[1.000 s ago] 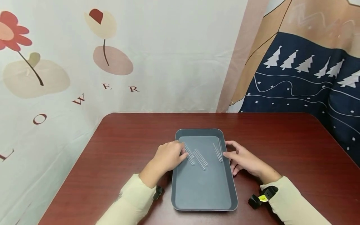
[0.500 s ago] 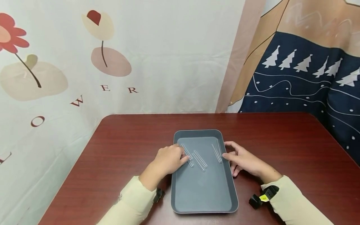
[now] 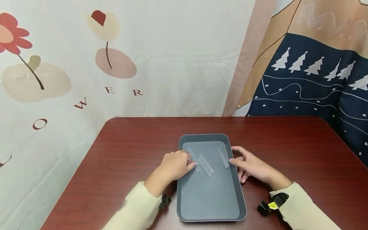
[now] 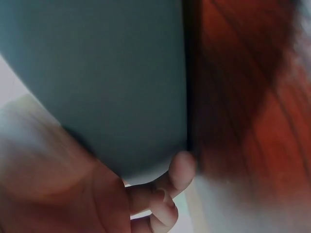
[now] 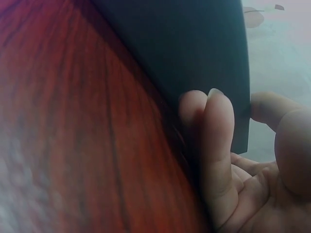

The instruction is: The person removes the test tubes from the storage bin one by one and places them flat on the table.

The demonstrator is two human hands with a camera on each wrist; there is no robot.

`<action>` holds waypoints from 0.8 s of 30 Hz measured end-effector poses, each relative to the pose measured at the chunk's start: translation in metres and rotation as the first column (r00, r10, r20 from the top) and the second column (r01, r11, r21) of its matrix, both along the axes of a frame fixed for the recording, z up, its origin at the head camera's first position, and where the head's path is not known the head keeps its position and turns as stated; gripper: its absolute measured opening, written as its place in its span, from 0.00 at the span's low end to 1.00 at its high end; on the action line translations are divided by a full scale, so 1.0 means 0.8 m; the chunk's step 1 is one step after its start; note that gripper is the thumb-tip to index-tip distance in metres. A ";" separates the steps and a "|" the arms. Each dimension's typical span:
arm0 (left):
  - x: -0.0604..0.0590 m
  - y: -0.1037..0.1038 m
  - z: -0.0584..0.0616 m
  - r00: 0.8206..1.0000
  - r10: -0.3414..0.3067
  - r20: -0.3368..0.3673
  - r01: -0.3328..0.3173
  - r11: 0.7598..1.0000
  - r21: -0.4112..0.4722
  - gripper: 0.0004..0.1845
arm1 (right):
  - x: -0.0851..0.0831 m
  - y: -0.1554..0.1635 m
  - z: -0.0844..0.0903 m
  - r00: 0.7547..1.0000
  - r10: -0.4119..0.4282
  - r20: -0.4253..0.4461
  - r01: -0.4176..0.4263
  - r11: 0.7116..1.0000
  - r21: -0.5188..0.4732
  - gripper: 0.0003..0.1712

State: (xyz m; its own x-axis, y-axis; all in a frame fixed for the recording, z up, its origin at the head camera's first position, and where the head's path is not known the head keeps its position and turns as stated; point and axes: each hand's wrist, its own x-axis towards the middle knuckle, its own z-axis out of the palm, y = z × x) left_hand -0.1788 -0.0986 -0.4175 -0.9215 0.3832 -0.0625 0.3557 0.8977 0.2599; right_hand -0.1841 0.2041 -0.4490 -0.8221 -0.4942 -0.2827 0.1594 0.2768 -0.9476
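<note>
A grey rectangular tray lies on the table between both hands. In it are several thin clear tubes with rounded ends: a cluster near the middle, some by the left hand, and a few tubes along the right wall. My left hand grips the left rim, its thumb reaching inside over the tubes beside it; the left wrist view has its curled fingers against the outer wall. My right hand holds the right rim, thumb on top and fingers against the outside wall.
The reddish-brown wooden table extends on all sides of the tray. Behind it hang a pale flower-print curtain and a dark blue cloth with white trees. Black straps with devices sit on the wrists.
The tray and both hands have shifted slightly toward the person. The left thumb lies a little farther in over the tray. The head view has moved a little.
</note>
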 end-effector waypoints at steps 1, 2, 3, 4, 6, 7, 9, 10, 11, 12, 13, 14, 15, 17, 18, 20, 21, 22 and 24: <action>0.000 0.000 0.000 1.000 0.001 -0.001 -0.001 1.000 0.000 0.25 | 0.000 0.000 0.000 1.000 0.000 -0.001 0.000 1.000 0.000 0.38; 0.000 0.000 -0.001 1.000 0.002 -0.001 -0.002 1.000 0.000 0.25 | 0.000 0.000 -0.001 1.000 0.000 -0.002 0.000 1.000 0.001 0.38; 0.000 0.000 -0.001 1.000 0.003 -0.002 -0.003 1.000 -0.001 0.25 | 0.000 0.000 -0.001 1.000 0.000 -0.003 0.000 1.000 0.003 0.38; 0.000 0.000 0.000 1.000 0.004 -0.003 -0.004 1.000 -0.003 0.26 | 0.000 -0.001 0.000 1.000 0.000 -0.006 0.000 1.000 0.004 0.38; 0.000 0.001 0.001 1.000 0.006 -0.001 -0.006 1.000 -0.005 0.26 | 0.000 -0.001 0.000 1.000 0.001 -0.008 -0.001 1.000 0.007 0.38; 0.000 0.001 0.001 1.000 0.007 -0.001 -0.007 1.000 -0.004 0.27 | 0.001 -0.001 0.000 1.000 0.002 -0.006 -0.002 1.000 0.009 0.38; 0.002 0.002 0.002 1.000 0.010 -0.001 -0.010 1.000 -0.006 0.28 | 0.001 0.000 0.000 1.000 0.004 -0.001 -0.004 1.000 0.011 0.38; 0.002 0.003 0.001 1.000 0.013 -0.001 -0.013 1.000 -0.007 0.28 | 0.002 0.000 0.000 1.000 0.006 0.002 -0.006 1.000 0.013 0.38; 0.003 0.003 0.001 1.000 0.015 -0.004 -0.015 1.000 -0.007 0.28 | 0.002 0.000 -0.001 1.000 0.007 0.004 -0.007 1.000 0.012 0.38; 0.003 0.003 0.000 1.000 0.017 -0.009 -0.017 1.000 -0.008 0.28 | 0.002 0.000 0.000 1.000 0.009 0.003 -0.009 1.000 0.011 0.38; 0.003 0.003 -0.001 1.000 0.019 -0.013 -0.019 1.000 -0.010 0.28 | 0.003 0.000 0.000 1.000 0.012 0.000 -0.012 1.000 0.010 0.38; 0.003 0.003 -0.001 1.000 0.021 -0.016 -0.021 1.000 -0.014 0.28 | 0.003 0.000 -0.001 1.000 0.014 -0.003 -0.014 1.000 0.008 0.38; 0.003 0.003 -0.001 1.000 0.024 -0.019 -0.025 1.000 -0.018 0.28 | 0.002 0.000 -0.001 1.000 0.016 -0.007 -0.016 1.000 0.006 0.38; 0.002 0.003 -0.002 0.999 0.030 -0.018 -0.031 0.999 -0.023 0.28 | 0.002 0.001 -0.001 1.000 0.020 -0.010 -0.020 1.000 0.001 0.38; 0.002 0.004 -0.002 0.999 0.033 -0.016 -0.033 0.999 -0.026 0.28 | 0.001 0.001 -0.002 1.000 0.020 -0.011 -0.020 1.000 0.000 0.38; 0.002 0.003 0.000 0.999 0.039 -0.010 -0.039 0.999 -0.031 0.29 | 0.000 0.001 -0.001 1.000 0.023 -0.011 -0.023 1.000 0.000 0.38; 0.002 0.003 0.001 0.999 0.039 -0.007 -0.039 0.999 -0.033 0.29 | 0.000 0.000 0.000 1.000 0.025 -0.011 -0.025 1.000 0.001 0.38; 0.002 0.003 0.001 0.999 0.038 -0.006 -0.038 0.999 -0.035 0.30 | 0.000 0.000 0.000 1.000 0.027 -0.012 -0.027 1.000 0.002 0.38; 0.002 0.003 0.002 0.999 0.035 -0.011 -0.035 0.999 -0.040 0.30 | 0.000 0.000 0.001 0.999 0.029 -0.015 -0.029 1.000 0.006 0.38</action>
State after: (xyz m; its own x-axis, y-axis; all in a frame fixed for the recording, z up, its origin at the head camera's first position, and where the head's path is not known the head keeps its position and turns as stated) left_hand -0.1770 -0.0964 -0.4157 -0.9349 0.3483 -0.0677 0.3266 0.9193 0.2195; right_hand -0.1841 0.2039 -0.4479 -0.8115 -0.5163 -0.2737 0.1373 0.2867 -0.9481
